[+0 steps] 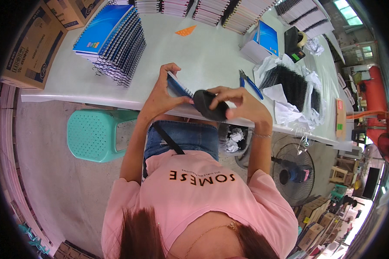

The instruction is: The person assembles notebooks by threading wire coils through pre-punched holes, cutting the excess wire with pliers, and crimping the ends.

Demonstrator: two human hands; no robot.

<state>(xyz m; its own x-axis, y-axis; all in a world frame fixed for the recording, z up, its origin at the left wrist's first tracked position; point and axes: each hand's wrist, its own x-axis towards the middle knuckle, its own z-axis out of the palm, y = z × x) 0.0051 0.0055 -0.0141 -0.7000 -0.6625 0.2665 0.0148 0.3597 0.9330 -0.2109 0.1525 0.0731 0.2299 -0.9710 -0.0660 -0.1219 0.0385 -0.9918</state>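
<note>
My left hand (pixel 162 93) grips a blue-covered notebook (pixel 178 87) stood on edge near the front edge of the white table (pixel 203 52). My right hand (pixel 240 103) holds a black spiral binding coil (pixel 208 105) against the notebook's end. The coil looks like a dark round tube end-on. Both hands are close together above the table's front edge.
A stack of blue spiral-bound notebooks (pixel 112 39) lies at the left. Blue-handled pliers (pixel 250 83) and a pile of black coils on white paper (pixel 289 84) lie to the right. More stacks (pixel 212 8) line the back. A teal stool (pixel 95 134) and a floor fan (pixel 291 170) stand below.
</note>
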